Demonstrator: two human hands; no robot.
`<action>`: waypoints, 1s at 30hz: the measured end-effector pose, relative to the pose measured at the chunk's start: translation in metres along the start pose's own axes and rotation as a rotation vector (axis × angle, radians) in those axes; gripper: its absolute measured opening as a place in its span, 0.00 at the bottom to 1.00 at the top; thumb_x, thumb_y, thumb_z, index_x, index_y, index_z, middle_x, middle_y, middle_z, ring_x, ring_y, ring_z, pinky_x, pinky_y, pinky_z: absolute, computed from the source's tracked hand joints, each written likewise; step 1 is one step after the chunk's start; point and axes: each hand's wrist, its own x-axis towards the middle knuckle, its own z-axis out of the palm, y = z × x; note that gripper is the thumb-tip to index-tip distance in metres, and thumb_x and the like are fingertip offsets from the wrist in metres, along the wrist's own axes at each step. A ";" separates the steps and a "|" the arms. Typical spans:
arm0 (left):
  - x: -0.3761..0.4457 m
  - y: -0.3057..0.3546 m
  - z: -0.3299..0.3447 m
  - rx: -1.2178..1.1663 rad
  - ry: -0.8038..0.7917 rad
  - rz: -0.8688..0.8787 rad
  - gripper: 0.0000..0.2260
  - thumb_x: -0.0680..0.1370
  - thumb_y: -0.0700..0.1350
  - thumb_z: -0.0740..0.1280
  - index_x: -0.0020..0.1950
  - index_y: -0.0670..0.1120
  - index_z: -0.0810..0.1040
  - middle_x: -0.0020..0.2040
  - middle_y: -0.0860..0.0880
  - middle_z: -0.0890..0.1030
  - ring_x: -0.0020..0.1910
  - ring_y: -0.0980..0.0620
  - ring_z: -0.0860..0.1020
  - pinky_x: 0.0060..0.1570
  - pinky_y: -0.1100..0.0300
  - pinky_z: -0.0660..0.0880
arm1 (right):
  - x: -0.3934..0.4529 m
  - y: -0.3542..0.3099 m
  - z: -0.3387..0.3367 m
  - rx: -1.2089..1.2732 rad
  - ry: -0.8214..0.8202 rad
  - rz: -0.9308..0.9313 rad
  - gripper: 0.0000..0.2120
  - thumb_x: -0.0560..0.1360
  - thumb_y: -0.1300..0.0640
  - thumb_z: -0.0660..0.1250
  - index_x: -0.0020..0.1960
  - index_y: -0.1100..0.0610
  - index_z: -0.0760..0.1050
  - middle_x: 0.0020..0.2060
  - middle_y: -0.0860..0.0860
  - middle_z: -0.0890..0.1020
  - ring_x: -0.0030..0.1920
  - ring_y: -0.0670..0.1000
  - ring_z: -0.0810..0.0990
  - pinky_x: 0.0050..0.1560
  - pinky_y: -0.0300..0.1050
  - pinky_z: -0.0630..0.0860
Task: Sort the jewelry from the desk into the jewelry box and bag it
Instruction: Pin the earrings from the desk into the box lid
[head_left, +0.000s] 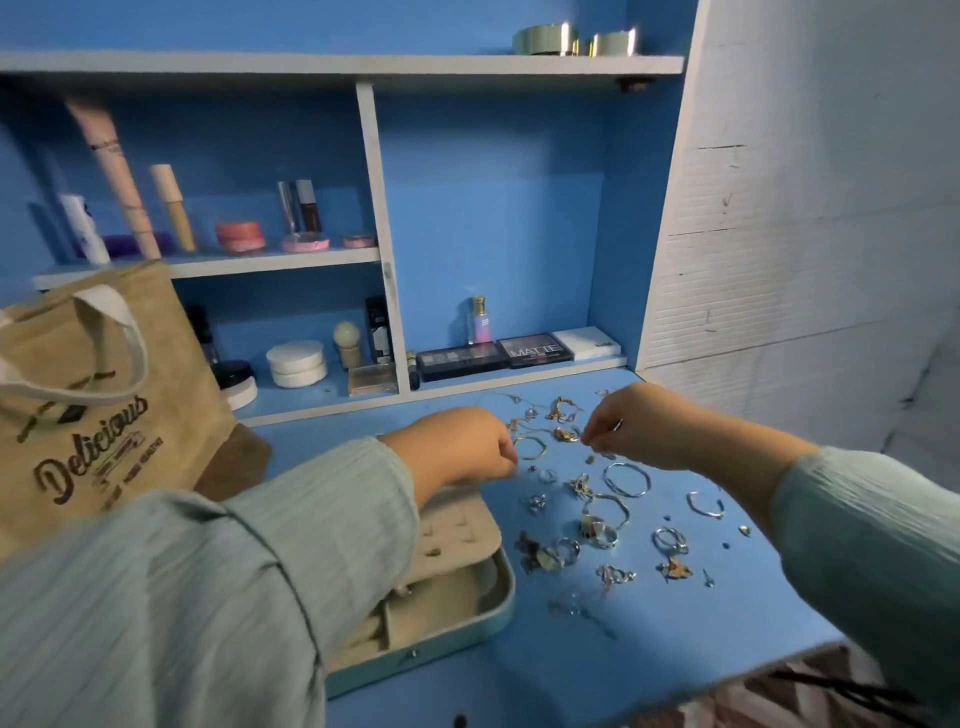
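Blue tabletop (649, 639): jewelry (597, 519) is being displayed, scattered.
Left hand (462, 447): fingers are being curled; contents hidden.
Right hand (639, 431): a small piece is being pinched.

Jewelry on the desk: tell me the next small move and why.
Probably carry the piece pinched in the right hand over to the open jewelry box and drop it in. Its compartments look nearly empty, while rings and bangles lie scattered on the desk. What the left hand holds is unclear.

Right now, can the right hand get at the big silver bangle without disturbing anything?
Probably yes. The right hand hovers just above the silver bangle, which lies flat on the desk with nothing over it.
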 end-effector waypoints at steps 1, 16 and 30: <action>0.008 0.001 0.002 0.017 -0.004 0.012 0.12 0.78 0.50 0.63 0.60 0.53 0.78 0.60 0.55 0.78 0.58 0.53 0.75 0.58 0.56 0.72 | 0.006 0.003 0.000 -0.031 -0.006 0.008 0.08 0.75 0.59 0.66 0.53 0.53 0.81 0.47 0.47 0.82 0.45 0.47 0.79 0.45 0.34 0.74; 0.065 -0.001 0.027 0.069 0.065 0.059 0.12 0.76 0.47 0.65 0.59 0.57 0.79 0.58 0.52 0.79 0.56 0.49 0.75 0.50 0.59 0.72 | 0.067 0.015 0.023 -0.289 -0.100 -0.062 0.11 0.76 0.57 0.62 0.56 0.52 0.79 0.51 0.50 0.82 0.49 0.51 0.79 0.44 0.40 0.71; 0.062 0.005 0.027 0.099 0.076 0.062 0.10 0.77 0.45 0.63 0.57 0.52 0.79 0.55 0.51 0.79 0.55 0.50 0.75 0.45 0.61 0.71 | 0.074 0.012 0.032 -0.351 -0.132 -0.061 0.10 0.75 0.60 0.63 0.53 0.56 0.80 0.46 0.53 0.81 0.45 0.52 0.78 0.41 0.40 0.73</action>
